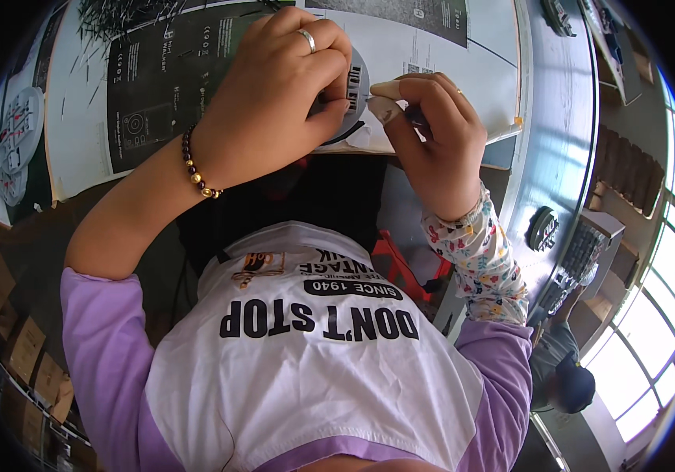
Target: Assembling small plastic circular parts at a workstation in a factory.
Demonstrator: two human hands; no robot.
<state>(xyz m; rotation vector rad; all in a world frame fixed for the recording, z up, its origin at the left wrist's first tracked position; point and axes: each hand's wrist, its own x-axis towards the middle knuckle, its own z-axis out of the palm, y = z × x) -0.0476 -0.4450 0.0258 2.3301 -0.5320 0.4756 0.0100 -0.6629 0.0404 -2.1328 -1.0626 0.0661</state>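
Left hand curled over the grey round disc, thumb laid at its side; fingertips hidden, so whether it is gripped cannot be told. Right hand closed in a pinch, 2 pale-covered fingertips brought together at the disc's right edge; anything pinched is too small to be made out. Disc with dark slots set between the 2 hands, partly covered by the left. Near edge of the printed sheet seen just below the disc; bare sheet left beyond the right hand. Far left corner taken up by scattered dark pins; 1 loaded grey tray placed well apart, at left
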